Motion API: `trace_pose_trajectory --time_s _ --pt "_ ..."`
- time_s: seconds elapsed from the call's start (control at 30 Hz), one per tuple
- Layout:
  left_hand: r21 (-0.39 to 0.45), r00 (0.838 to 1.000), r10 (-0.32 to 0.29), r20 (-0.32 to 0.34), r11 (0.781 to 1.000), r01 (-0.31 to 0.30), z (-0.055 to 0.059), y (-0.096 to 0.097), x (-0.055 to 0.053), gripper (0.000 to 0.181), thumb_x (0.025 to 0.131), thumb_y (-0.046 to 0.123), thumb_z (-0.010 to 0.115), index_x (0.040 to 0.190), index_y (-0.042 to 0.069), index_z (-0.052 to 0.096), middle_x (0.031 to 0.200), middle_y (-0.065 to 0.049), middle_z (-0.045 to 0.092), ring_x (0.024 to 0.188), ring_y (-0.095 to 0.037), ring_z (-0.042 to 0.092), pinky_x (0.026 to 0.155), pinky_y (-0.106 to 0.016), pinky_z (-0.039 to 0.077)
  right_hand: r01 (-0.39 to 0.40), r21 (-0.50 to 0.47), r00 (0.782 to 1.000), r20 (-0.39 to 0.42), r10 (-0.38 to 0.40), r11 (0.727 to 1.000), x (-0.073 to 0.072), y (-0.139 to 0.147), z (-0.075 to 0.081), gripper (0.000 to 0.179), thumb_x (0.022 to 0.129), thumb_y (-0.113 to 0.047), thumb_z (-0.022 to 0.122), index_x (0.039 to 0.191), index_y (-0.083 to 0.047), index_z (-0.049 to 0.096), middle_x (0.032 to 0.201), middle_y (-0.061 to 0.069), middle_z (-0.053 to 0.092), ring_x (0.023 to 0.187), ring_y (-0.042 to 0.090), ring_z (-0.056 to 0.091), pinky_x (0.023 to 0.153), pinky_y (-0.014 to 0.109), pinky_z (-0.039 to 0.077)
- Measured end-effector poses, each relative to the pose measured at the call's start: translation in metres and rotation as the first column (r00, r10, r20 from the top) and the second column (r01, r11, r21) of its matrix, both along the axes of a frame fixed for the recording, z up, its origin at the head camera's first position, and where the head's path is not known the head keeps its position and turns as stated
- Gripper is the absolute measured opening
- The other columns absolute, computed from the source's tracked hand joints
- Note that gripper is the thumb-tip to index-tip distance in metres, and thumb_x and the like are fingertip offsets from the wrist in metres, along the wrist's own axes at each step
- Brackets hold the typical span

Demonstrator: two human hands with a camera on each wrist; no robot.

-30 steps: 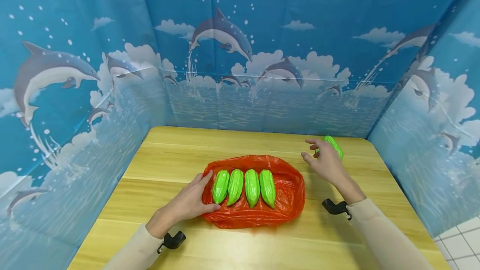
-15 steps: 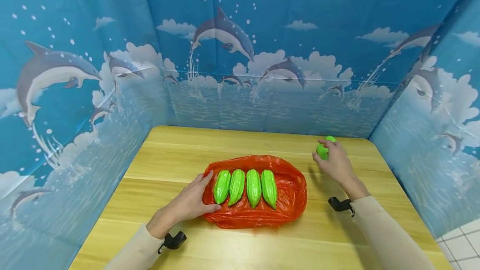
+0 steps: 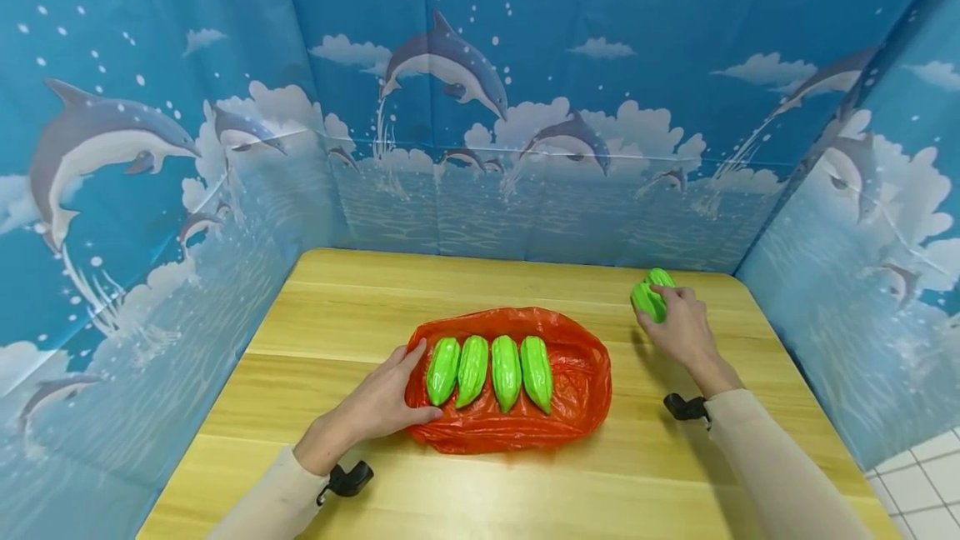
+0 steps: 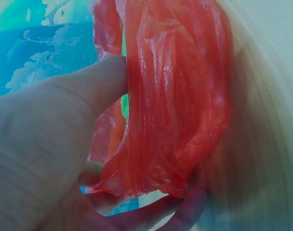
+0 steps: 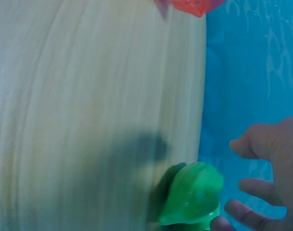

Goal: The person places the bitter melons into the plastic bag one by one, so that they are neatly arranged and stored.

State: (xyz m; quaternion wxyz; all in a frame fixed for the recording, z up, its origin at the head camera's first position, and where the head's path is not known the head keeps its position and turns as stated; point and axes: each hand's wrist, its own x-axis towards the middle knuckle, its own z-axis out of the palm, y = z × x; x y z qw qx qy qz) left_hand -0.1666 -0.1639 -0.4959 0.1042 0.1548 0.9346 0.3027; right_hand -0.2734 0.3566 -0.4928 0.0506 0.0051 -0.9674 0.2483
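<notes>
My left hand holds the left rim of an opened red plastic bag, thumb over the edge inside and other fingers around the outside. In the left wrist view, the bag's crinkled wall fills the middle, hiding most of what lies within. Several glossy, ribbed green star fruits lie side by side in the bag. Towards the back right corner, my right hand hovers with spread fingers over two more star fruits. In the right wrist view, its fingers stand apart beside a star fruit.
The wooden table is bordered at the back and sides by a blue dolphin-print curtain. White floor tiles show at the lower right. Each wrist wears a black camera mount.
My right hand has moved right and slightly down, with its fingers coming to the star fruits at the back right. My left hand stays at the bag's rim.
</notes>
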Motion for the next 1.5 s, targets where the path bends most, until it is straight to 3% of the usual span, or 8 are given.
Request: trace_pose_trajectory --time_s 0.43,0.87,1.1,1.3,1.5 --pt "0.006 1.000 0.007 0.015 1.000 -0.007 -0.005 0.001 0.004 0.120 0.094 0.050 0.099 0.184 0.005 0.033 0.185 -0.034 0.037 0.166 -0.056 0.049 0.131 -0.071 0.049 -0.063 0.002 0.998 -0.003 0.063 0.998 0.002 0.004 -0.018 0.063 0.113 -0.022 0.071 0.163 0.014 0.056 0.153 0.050 0.047 0.131 0.068 0.049 0.095 0.073 0.053" --pt "0.008 1.000 0.006 0.013 1.000 -0.006 0.001 0.001 -0.002 0.120 0.094 0.047 0.099 0.183 0.002 0.033 0.186 -0.036 0.034 0.170 -0.056 0.042 0.134 -0.072 0.045 -0.123 -0.001 0.992 -0.042 0.123 0.992 -0.006 -0.006 -0.018 0.050 0.108 -0.014 0.082 0.149 0.009 0.066 0.146 0.037 0.064 0.133 0.055 0.055 0.101 0.071 0.057" --pt "-0.003 1.000 0.018 0.011 1.000 -0.018 0.002 0.000 -0.003 0.119 0.094 0.047 0.099 0.184 0.005 0.033 0.186 -0.035 0.034 0.170 -0.057 0.042 0.133 -0.073 0.046 -0.151 0.004 0.987 -0.053 0.151 0.988 -0.009 -0.006 -0.017 0.046 0.107 -0.012 0.083 0.146 0.005 0.068 0.149 0.037 0.067 0.135 0.056 0.058 0.104 0.073 0.057" --pt "-0.004 1.000 0.013 0.004 1.000 -0.013 0.002 0.000 -0.003 0.120 0.094 0.048 0.099 0.184 0.006 0.032 0.186 -0.034 0.034 0.168 -0.057 0.045 0.132 -0.073 0.047 -0.171 -0.017 0.985 -0.037 0.170 0.985 -0.010 -0.004 -0.018 0.043 0.108 -0.011 0.082 0.145 0.002 0.065 0.153 0.043 0.066 0.137 0.066 0.065 0.108 0.079 0.057" --pt "-0.009 1.000 0.014 0.004 1.000 -0.014 0.000 0.001 -0.003 0.120 0.094 0.048 0.099 0.184 0.005 0.032 0.186 -0.034 0.035 0.169 -0.056 0.045 0.133 -0.071 0.047 -0.175 -0.036 0.985 -0.004 0.175 0.984 -0.009 -0.006 -0.020 0.043 0.111 -0.013 0.078 0.149 -0.001 0.062 0.155 0.044 0.064 0.139 0.066 0.065 0.108 0.078 0.058"
